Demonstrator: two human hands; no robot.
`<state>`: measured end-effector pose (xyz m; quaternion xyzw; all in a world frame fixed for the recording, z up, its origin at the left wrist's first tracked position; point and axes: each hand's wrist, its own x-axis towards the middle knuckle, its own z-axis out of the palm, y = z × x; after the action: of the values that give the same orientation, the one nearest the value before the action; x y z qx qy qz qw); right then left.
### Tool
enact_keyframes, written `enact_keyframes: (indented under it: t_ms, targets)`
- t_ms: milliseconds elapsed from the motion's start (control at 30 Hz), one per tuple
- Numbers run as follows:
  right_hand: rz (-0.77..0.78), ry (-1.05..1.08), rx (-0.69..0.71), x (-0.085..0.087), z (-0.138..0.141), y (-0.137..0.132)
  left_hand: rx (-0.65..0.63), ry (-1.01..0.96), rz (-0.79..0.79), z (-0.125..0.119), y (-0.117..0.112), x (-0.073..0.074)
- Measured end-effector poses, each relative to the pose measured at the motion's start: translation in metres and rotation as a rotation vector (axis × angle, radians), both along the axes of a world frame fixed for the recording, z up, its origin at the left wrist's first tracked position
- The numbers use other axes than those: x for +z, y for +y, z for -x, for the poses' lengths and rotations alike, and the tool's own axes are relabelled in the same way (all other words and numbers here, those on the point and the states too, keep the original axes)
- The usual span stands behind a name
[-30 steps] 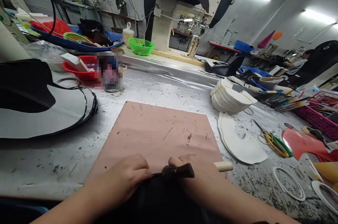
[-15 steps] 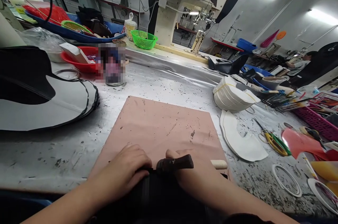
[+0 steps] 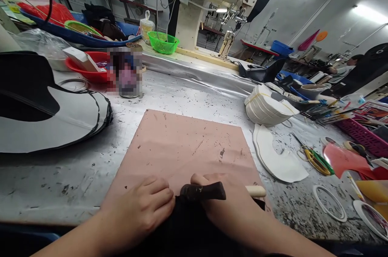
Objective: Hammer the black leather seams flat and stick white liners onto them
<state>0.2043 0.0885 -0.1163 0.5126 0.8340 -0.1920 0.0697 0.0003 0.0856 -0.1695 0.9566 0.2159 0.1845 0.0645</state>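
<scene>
My right hand (image 3: pixel 230 200) is closed round a hammer (image 3: pixel 203 191). Its dark head sticks out on the thumb side, and the pale end of the wooden handle shows past the other side of the hand. My left hand (image 3: pixel 145 204) has its fingers bent and thumb pressed in at the edge of a black piece of material (image 3: pixel 184 224). That piece lies at the near edge of the pinkish-brown board (image 3: pixel 194 140), between both hands. Its lower part merges with dark shadow, so its shape is hidden.
Left lies a stack of black and white cut pieces (image 3: pixel 66 127); behind it is a red bowl (image 3: pixel 91 75). On the right are white curved pieces (image 3: pixel 275 160), scissors (image 3: pixel 317 160) and tape rolls (image 3: pixel 330 203). A sewing machine (image 3: pixel 194 10) stands behind. A person sits far right.
My left hand has turned slightly and its fingers have drawn in over the black material, whose edge shows less. The hammer and my right hand have shifted slightly right and down.
</scene>
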Motion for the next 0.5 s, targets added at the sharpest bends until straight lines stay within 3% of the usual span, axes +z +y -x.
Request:
enact_keyframes:
  t_ms: [100, 267, 500]
  targets:
    - [-0.024, -0.015, 0.001, 0.001, 0.006, 0.001, 0.031, -0.048, 0.037, 0.001, 0.002, -0.003]
    - [-0.055, -0.069, 0.065, 0.002, 0.010, 0.002, 0.159, -0.158, 0.351, 0.005, 0.007, -0.008]
    - [-0.105, 0.062, -0.010, 0.011, 0.005, 0.001, 0.111, -0.090, 0.087, 0.007, -0.004, -0.010]
